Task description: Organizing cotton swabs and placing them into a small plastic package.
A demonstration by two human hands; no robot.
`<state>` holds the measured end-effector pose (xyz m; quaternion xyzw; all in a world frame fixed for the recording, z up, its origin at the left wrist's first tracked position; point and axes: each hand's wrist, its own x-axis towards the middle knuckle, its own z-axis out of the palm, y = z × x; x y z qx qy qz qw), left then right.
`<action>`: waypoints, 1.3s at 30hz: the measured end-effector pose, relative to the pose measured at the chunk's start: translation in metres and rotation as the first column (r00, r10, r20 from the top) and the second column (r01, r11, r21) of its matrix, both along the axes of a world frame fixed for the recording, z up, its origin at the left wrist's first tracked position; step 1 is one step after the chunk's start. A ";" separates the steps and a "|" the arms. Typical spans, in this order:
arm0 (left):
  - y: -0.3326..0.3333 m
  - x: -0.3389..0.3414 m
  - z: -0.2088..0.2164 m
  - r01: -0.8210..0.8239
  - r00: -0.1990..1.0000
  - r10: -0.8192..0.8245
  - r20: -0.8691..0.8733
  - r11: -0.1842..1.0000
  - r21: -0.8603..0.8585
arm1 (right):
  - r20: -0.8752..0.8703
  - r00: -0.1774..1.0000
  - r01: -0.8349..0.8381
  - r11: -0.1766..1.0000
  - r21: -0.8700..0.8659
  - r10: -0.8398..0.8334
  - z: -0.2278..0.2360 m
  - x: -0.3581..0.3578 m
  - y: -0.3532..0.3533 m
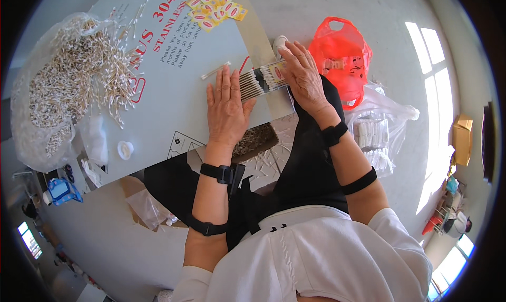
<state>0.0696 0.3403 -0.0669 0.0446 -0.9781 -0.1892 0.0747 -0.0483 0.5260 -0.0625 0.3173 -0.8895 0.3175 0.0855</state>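
Near the table's right edge lies a flat row of cotton swabs (250, 85), side by side, with a clear pack (274, 75) bearing a yellow label at its right end. My left hand (229, 112) lies flat at the left end of the row, its fingers stretched out. Over the right end of the pack rests my right hand (305, 86), fingers extended and partly covering it. Neither hand is wrapped round anything. A few loose swabs (215, 71) lie just beyond my left fingertips.
A large heap of cotton swabs (68, 86) spills from a clear bag at left. Yellow label cards (216, 9) lie at the far edge. A white round lid (125, 149) sits near the front. Beyond my right arm are a red plastic bag (340, 54) and a clear bag of packs (371, 133).
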 end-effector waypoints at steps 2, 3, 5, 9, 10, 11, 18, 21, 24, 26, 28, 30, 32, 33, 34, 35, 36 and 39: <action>0.005 0.001 -0.002 -0.022 1.000 0.022 0.017 0.999 -0.036 | 0.020 1.000 0.021 0.996 0.089 -0.023 -0.008 0.000 0.002; 0.007 0.001 -0.004 -0.042 0.998 0.045 0.034 0.996 -0.073 | -0.010 1.000 0.013 0.985 0.170 -0.011 -0.011 0.000 0.002; 0.009 0.000 -0.006 -0.042 0.998 0.046 0.044 0.996 -0.076 | -0.037 0.999 0.008 0.967 0.253 0.001 -0.017 0.001 0.004; 0.010 -0.001 -0.008 -0.017 0.997 0.025 0.072 0.995 -0.100 | 0.100 0.994 -0.055 0.970 0.237 0.032 -0.024 -0.002 0.007; 0.010 -0.002 -0.007 -0.016 0.997 0.024 0.072 0.995 -0.101 | 0.100 0.994 -0.060 0.967 0.248 0.036 -0.024 -0.002 0.008; 0.010 -0.001 -0.007 -0.021 0.997 0.027 0.073 0.995 -0.093 | 0.101 0.994 -0.061 0.967 0.246 0.037 -0.020 -0.001 0.006; 0.010 -0.002 -0.009 -0.022 0.998 0.027 0.055 0.996 -0.088 | -0.042 0.963 -0.233 0.904 0.357 0.265 0.008 0.006 -0.018; 0.010 -0.002 -0.008 -0.020 0.997 0.027 0.074 0.996 -0.083 | -0.046 0.951 -0.260 0.873 0.413 0.305 0.005 0.004 -0.022; 0.010 -0.002 -0.008 -0.016 0.998 0.021 0.058 0.997 -0.074 | -0.026 0.951 -0.271 0.874 0.403 0.307 0.004 0.003 -0.022; 0.009 -0.001 -0.008 -0.017 0.998 0.022 0.063 0.997 -0.072 | -0.012 0.950 -0.284 0.877 0.388 0.313 0.002 0.003 -0.022; 0.008 -0.001 -0.009 -0.019 0.997 0.023 0.067 0.997 -0.071 | -0.028 0.964 -0.233 0.895 0.379 0.263 0.001 0.006 -0.020; 0.008 -0.001 -0.009 -0.016 0.998 0.021 0.067 0.998 -0.066 | -0.045 0.976 -0.182 0.911 0.370 0.213 -0.001 0.005 -0.013; 0.009 -0.002 -0.008 -0.013 0.998 0.017 0.069 0.998 -0.066 | -0.052 0.998 0.033 0.972 0.234 -0.021 -0.009 -0.001 0.000; 0.009 -0.002 -0.008 -0.007 0.997 0.012 0.070 0.998 -0.065 | -0.006 1.000 -0.008 0.950 0.311 0.011 -0.015 -0.002 0.004; 0.010 -0.003 -0.007 -0.004 0.997 0.008 0.071 0.998 -0.063 | -0.004 1.000 -0.006 0.950 0.313 0.007 -0.022 0.000 0.007; 0.009 -0.003 -0.007 -0.003 0.997 0.007 0.070 0.998 -0.066 | 0.050 0.998 -0.042 0.956 0.289 0.029 -0.025 0.002 0.007; 0.009 -0.003 -0.007 -0.001 0.998 0.006 0.070 0.998 -0.068 | 0.104 0.993 -0.077 0.962 0.263 0.051 -0.028 0.002 0.007; 0.010 -0.006 -0.007 0.017 0.996 -0.010 0.089 0.997 -0.080 | 0.149 0.986 -0.105 0.975 0.195 0.077 -0.030 0.000 0.009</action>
